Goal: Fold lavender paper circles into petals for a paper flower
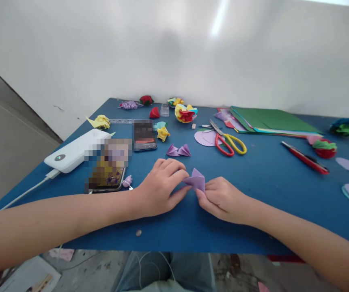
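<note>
A folded piece of purple paper (197,180) is held up between my two hands, over the near middle of the blue table. My left hand (164,185) pinches its left point between thumb and fingers. On the other side, my right hand (220,199) grips the lower right edge, thumb in front and fingers curled. Just beyond my hands lie two folded purple paper pieces (178,150), side by side with their tips touching. Scissors (227,140) with red and yellow handles rest farther back, over round purple paper cutouts (203,139).
Left are a white power bank (77,150) with a cable and two phones (145,136) (109,172). Paper flowers (186,113) line the back. Coloured sheets (272,119) are stacked at back right, with a red utility knife (306,158) before them. The blue table (174,239) ends near my lap.
</note>
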A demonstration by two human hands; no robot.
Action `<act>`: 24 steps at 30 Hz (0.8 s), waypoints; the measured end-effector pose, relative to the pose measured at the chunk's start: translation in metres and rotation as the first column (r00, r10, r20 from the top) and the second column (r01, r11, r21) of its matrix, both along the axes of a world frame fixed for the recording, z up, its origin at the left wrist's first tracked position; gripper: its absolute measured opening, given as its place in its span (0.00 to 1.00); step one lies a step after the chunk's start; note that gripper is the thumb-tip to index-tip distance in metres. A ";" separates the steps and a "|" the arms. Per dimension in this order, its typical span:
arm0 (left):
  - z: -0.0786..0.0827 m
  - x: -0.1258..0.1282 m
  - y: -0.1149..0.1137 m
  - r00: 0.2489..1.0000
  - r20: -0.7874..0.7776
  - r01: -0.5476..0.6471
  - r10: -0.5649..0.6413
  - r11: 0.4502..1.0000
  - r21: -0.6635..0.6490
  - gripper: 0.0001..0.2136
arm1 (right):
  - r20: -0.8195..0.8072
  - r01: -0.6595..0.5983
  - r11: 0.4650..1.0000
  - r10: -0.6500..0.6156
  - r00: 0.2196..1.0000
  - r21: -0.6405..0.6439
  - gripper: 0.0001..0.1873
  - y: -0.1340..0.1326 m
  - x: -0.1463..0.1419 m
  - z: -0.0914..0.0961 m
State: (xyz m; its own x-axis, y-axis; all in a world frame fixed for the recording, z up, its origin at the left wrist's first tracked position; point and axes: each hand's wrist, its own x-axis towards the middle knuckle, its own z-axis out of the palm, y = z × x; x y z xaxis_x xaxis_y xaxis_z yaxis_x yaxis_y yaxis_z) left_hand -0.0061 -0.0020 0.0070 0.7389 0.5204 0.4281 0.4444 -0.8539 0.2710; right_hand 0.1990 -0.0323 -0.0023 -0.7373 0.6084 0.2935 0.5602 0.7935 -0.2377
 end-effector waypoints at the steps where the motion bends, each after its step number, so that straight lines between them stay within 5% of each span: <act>1: 0.000 0.000 0.000 1.000 -0.004 -0.009 0.009 1.000 0.003 0.09 | 0.001 0.000 1.000 0.000 1.000 -0.005 0.24 0.000 0.000 0.000; 5: 0.002 0.000 0.001 0.999 0.002 0.039 -0.038 0.998 -0.043 0.09 | -0.035 -0.031 0.997 0.029 0.999 -0.064 0.24 -0.001 0.000 0.003; 9: 0.004 -0.003 0.001 0.992 0.098 0.089 -0.075 0.984 -0.153 0.10 | -0.259 -0.035 0.989 -0.004 0.966 -0.146 0.18 -0.001 0.004 0.006; 12: 0.005 -0.005 0.002 0.989 0.144 0.076 -0.040 0.966 -0.249 0.09 | -0.388 0.130 0.991 -0.104 0.916 0.042 0.12 0.004 0.010 0.007; 15: 0.006 -0.005 0.003 0.990 0.136 0.069 -0.031 0.958 -0.279 0.09 | -0.153 0.039 0.916 0.024 0.988 0.399 0.15 0.009 0.016 0.009; 17: 0.006 -0.005 0.003 0.991 0.126 0.079 -0.046 0.960 -0.270 0.09 | -0.014 -0.045 0.872 0.060 0.998 0.488 0.14 0.009 0.017 0.009; 20: 0.005 -0.004 0.001 0.990 0.124 0.092 -0.062 0.963 -0.252 0.09 | 0.037 -0.096 0.866 0.089 0.995 0.491 0.13 0.007 0.015 0.010; 24: 0.002 -0.004 0.000 0.986 0.134 0.127 -0.098 0.964 -0.231 0.08 | -0.103 -0.017 0.935 0.057 0.993 0.356 0.10 0.004 0.007 0.008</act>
State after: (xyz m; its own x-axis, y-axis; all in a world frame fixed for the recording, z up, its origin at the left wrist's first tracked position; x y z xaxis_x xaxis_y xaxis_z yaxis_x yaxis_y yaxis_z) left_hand -0.0098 -0.0019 0.0094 0.7491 0.5346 0.3911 0.3007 -0.8006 0.5184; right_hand 0.2058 -0.0286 0.0062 -0.7081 0.4236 0.5649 0.5154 0.8569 0.0035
